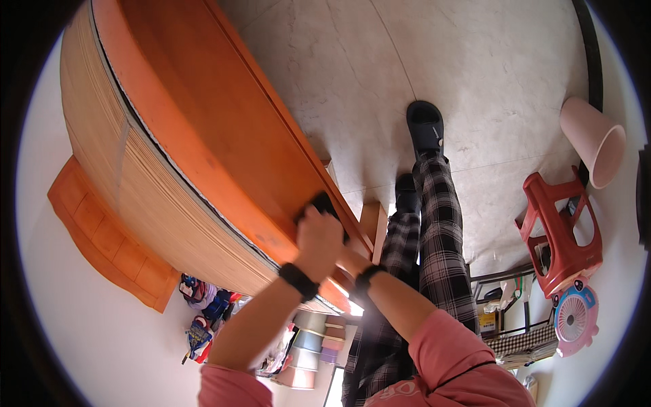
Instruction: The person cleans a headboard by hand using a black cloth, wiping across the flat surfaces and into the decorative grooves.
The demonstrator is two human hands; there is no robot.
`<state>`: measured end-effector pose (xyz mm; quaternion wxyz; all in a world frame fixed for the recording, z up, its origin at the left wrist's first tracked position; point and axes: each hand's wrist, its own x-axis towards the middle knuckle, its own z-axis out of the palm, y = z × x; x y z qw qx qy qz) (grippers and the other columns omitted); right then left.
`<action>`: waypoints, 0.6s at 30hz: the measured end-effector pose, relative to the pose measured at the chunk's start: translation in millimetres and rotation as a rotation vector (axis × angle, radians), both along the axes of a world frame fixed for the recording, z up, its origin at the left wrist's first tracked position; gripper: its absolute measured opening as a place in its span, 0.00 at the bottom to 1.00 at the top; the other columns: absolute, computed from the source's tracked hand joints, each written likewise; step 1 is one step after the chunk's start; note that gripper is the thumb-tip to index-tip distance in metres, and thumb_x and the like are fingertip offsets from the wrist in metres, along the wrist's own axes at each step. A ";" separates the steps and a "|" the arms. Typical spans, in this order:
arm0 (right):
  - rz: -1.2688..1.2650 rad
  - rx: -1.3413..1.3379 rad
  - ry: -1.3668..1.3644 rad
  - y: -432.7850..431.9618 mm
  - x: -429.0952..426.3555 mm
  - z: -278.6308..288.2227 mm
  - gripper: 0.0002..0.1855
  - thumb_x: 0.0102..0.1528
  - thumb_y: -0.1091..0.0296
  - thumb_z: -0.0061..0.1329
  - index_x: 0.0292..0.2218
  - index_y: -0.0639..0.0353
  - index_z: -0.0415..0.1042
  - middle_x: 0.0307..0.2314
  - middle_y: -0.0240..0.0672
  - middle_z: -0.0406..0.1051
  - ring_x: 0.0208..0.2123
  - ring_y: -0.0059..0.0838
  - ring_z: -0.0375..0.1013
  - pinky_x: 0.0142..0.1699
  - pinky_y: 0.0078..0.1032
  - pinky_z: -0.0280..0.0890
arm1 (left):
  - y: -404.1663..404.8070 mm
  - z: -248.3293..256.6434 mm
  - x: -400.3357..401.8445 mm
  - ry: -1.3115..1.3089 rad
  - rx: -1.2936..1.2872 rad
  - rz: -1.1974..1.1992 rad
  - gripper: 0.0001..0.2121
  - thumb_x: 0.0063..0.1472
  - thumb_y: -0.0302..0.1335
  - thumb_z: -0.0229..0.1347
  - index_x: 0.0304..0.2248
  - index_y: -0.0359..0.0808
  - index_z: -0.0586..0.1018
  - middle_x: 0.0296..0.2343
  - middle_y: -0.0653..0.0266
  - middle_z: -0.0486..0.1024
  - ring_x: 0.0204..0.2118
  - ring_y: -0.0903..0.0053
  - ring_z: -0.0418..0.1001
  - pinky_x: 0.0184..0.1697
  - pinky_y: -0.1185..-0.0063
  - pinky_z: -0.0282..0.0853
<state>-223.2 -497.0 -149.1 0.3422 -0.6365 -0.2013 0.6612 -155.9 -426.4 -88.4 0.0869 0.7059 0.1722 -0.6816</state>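
My left hand (319, 235), with a black band on its wrist, is closed on a blurred black object (331, 205), perhaps a cloth or brush. The object lies against the orange wooden side panel of a bed frame (239, 127), near its far lower end. My right hand (351, 258), also with a dark wrist band, is close beside and partly behind the left one; its fingers are hidden, so its hold cannot be made out. A bed mat with fine slats (168, 178) covers the top of the bed, above the panel.
An orange headboard (112, 234) stands at the left. My slippered feet are on the grey floor (356, 76). At the right are a pink bin (585, 137), a red plastic stool (564, 234), a toy-like fan (574, 315) and a metal rack. Stacked storage boxes (305, 346) stand beyond the bed.
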 end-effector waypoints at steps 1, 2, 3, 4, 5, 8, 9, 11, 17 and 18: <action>-0.031 0.021 0.018 31.3 16.7 -5.6 0.36 0.54 0.43 0.35 0.59 0.41 0.40 0.61 0.39 0.34 0.61 0.55 0.34 0.59 0.53 0.37 | 30.5 6.3 22.4 -0.098 0.053 -0.114 0.08 0.56 0.28 0.50 0.30 0.36 0.79 0.35 0.61 0.73 0.43 0.66 0.67 0.35 0.78 0.71; -0.062 0.034 0.071 67.6 39.5 -6.8 0.37 0.54 0.42 0.34 0.60 0.40 0.39 0.61 0.39 0.33 0.61 0.55 0.33 0.59 0.53 0.37 | 63.0 15.6 45.5 -0.191 0.124 -0.223 0.06 0.55 0.27 0.51 0.28 0.37 0.79 0.31 0.64 0.74 0.38 0.69 0.70 0.34 0.80 0.71; -0.084 0.025 0.131 101.6 64.9 -9.5 0.37 0.54 0.41 0.34 0.60 0.40 0.38 0.61 0.38 0.33 0.61 0.54 0.33 0.60 0.53 0.36 | 93.8 0.6 38.6 -0.198 0.173 -0.333 0.05 0.53 0.26 0.52 0.28 0.36 0.79 0.29 0.67 0.75 0.36 0.69 0.71 0.33 0.78 0.71; -0.096 -0.016 0.187 123.0 86.9 -16.1 0.38 0.54 0.40 0.33 0.61 0.39 0.37 0.61 0.38 0.32 0.61 0.54 0.32 0.60 0.52 0.36 | 122.1 11.1 61.3 -0.423 0.134 -0.230 0.04 0.50 0.24 0.53 0.26 0.36 0.79 0.25 0.63 0.75 0.31 0.69 0.73 0.32 0.76 0.70; -0.101 -0.044 0.221 139.0 101.7 -21.5 0.39 0.54 0.39 0.33 0.61 0.39 0.36 0.61 0.38 0.31 0.61 0.54 0.32 0.60 0.52 0.35 | 141.6 21.2 85.1 -0.648 0.089 -0.119 0.03 0.47 0.23 0.54 0.24 0.36 0.78 0.21 0.60 0.75 0.26 0.69 0.74 0.30 0.73 0.69; -0.165 0.128 0.015 141.9 60.8 -54.1 0.37 0.56 0.42 0.33 0.61 0.41 0.36 0.61 0.35 0.31 0.61 0.51 0.31 0.60 0.51 0.36 | 155.8 17.5 97.0 -0.581 0.045 -0.306 0.03 0.48 0.24 0.53 0.23 0.38 0.79 0.21 0.61 0.75 0.26 0.71 0.74 0.28 0.73 0.68; -0.159 0.131 -0.067 126.1 41.3 -55.5 0.37 0.56 0.44 0.34 0.61 0.42 0.37 0.61 0.35 0.30 0.62 0.51 0.31 0.60 0.50 0.37 | 141.3 6.8 91.4 -0.467 0.067 -0.326 0.05 0.50 0.26 0.52 0.24 0.38 0.79 0.23 0.61 0.75 0.28 0.71 0.73 0.28 0.72 0.69; -0.114 0.108 -0.149 87.2 4.3 -42.7 0.36 0.56 0.45 0.34 0.61 0.43 0.38 0.61 0.35 0.30 0.62 0.50 0.31 0.60 0.50 0.37 | 89.4 -14.3 69.9 -0.206 0.203 -0.143 0.11 0.57 0.32 0.48 0.24 0.37 0.79 0.27 0.60 0.75 0.34 0.68 0.72 0.30 0.71 0.71; 0.030 -0.079 0.018 35.5 -8.2 -17.4 0.37 0.56 0.45 0.35 0.61 0.44 0.39 0.61 0.34 0.31 0.62 0.49 0.31 0.60 0.49 0.37 | 30.1 -47.0 2.9 -0.090 -0.143 -0.161 0.11 0.55 0.33 0.50 0.30 0.37 0.81 0.31 0.62 0.76 0.39 0.66 0.69 0.35 0.76 0.70; 0.014 -0.088 0.000 46.1 2.5 -26.7 0.37 0.56 0.46 0.35 0.61 0.44 0.39 0.61 0.34 0.31 0.62 0.49 0.31 0.60 0.49 0.37 | 36.8 -50.3 25.6 -0.103 -0.113 -0.074 0.08 0.51 0.32 0.54 0.28 0.37 0.81 0.30 0.62 0.76 0.38 0.65 0.69 0.35 0.77 0.69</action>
